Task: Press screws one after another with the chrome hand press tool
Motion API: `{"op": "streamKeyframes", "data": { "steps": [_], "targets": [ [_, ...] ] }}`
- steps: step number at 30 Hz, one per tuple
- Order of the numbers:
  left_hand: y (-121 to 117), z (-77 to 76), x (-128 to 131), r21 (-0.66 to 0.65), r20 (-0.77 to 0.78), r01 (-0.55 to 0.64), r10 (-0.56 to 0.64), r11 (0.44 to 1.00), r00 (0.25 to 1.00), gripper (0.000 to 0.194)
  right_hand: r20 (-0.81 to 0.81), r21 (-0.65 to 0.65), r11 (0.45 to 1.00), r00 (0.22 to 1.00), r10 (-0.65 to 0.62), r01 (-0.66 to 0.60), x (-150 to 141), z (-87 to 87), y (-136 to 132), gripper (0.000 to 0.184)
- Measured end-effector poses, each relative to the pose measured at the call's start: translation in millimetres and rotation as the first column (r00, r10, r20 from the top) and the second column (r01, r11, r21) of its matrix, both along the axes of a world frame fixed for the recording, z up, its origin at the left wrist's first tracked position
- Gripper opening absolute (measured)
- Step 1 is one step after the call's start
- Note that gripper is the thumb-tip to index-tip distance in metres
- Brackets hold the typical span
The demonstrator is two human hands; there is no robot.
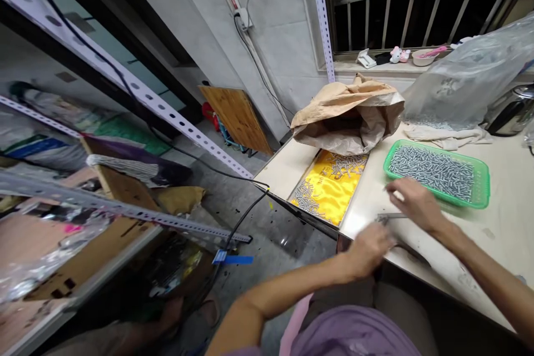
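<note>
My left hand (369, 249) hovers at the near edge of the white table (492, 228), fingers curled and blurred, beside a small grey metal piece (390, 217) lying flat. My right hand (411, 200) is just above that piece, fingers bent together, close to the green plastic basket (479, 197) filled with several small silver screws (434, 169). What either hand holds is too blurred to make out.
A yellow-lined tray (329, 186) with scattered screws sits left of the basket, a crumpled brown paper bag (350, 111) behind it. A clear plastic bag (467, 78) and a metal kettle (511, 111) stand at the back right. Perforated metal shelving (125, 211) with clutter fills the left.
</note>
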State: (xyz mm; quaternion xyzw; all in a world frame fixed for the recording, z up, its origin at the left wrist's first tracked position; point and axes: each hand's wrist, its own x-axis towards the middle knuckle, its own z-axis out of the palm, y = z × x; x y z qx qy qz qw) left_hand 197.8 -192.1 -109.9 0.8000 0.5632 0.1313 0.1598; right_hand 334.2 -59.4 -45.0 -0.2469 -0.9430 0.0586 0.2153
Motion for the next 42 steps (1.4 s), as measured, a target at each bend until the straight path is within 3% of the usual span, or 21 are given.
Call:
{"op": "streamKeyframes", "data": {
  "steps": [2,4,5,8,11,14,17,20,22,25,28,38,42],
  "targets": [
    [2.2,9.9,-47.4,0.030,-0.057,-0.144,0.146,0.989,0.988,0.023,-0.003,0.040,0.990,0.991,-0.135,0.135,17.6,19.0,24.2,0.021],
    [6.5,19.2,-95.9,0.104,-0.229,-0.401,0.414,0.910,0.881,0.026,0.028,0.103,0.954,0.958,-0.285,0.281,34.3,29.5,45.4,0.020],
    [8.8,22.5,-117.0,0.113,-0.303,-0.462,0.474,0.879,0.827,0.027,0.041,0.143,0.932,0.938,-0.343,0.334,41.1,31.1,52.8,0.021],
    [14.5,24.5,-159.0,0.060,-0.422,-0.461,0.441,0.885,0.792,0.025,0.024,0.218,0.907,0.927,-0.373,0.360,52.4,24.1,55.4,0.025],
    [17.9,20.2,-172.1,0.006,-0.464,-0.409,0.364,0.913,0.807,0.026,0.011,0.185,0.947,0.963,-0.268,0.262,54.0,7.5,28.8,0.025],
    [19.4,20.0,-165.4,0.008,-0.395,-0.391,0.362,0.920,0.844,0.023,0.037,0.077,0.983,0.985,-0.170,0.166,55.2,-10.2,-11.3,0.023],
    [18.9,22.8,-137.8,-0.039,-0.100,-0.439,0.434,0.898,0.895,0.014,0.062,-0.032,0.987,0.986,-0.156,0.158,59.8,-26.4,-47.4,0.024],
    [15.7,21.7,-92.4,-0.342,0.241,-0.424,0.515,0.838,0.823,0.010,0.104,-0.125,0.972,0.977,-0.188,0.200,65.0,-41.5,-72.1,0.025],
    [13.7,18.3,-61.7,-0.551,0.338,-0.322,0.558,0.770,0.758,0.015,0.139,-0.162,0.958,0.966,-0.217,0.238,66.8,-50.6,-82.9,0.025],
    [14.8,13.3,-30.2,-0.696,0.313,-0.254,0.602,0.672,0.735,0.020,0.173,-0.174,0.944,0.952,-0.251,0.280,67.2,-61.0,-93.8,0.021],
    [20.3,13.7,-19.5,-0.732,0.235,-0.279,0.614,0.622,0.753,0.021,0.167,-0.179,0.939,0.950,-0.264,0.292,67.1,-66.8,-100.5,0.016],
    [32.3,18.9,-17.5,-0.742,0.098,-0.271,0.500,0.613,0.861,0.026,0.147,-0.184,0.930,0.945,-0.293,0.317,68.1,-77.6,-106.5,0.014],
    [38.5,19.7,-16.4,-0.770,0.060,-0.257,0.467,0.584,0.882,0.022,0.173,-0.185,0.928,0.940,-0.293,0.324,67.3,-77.2,-106.6,0.017]
  ]
}}
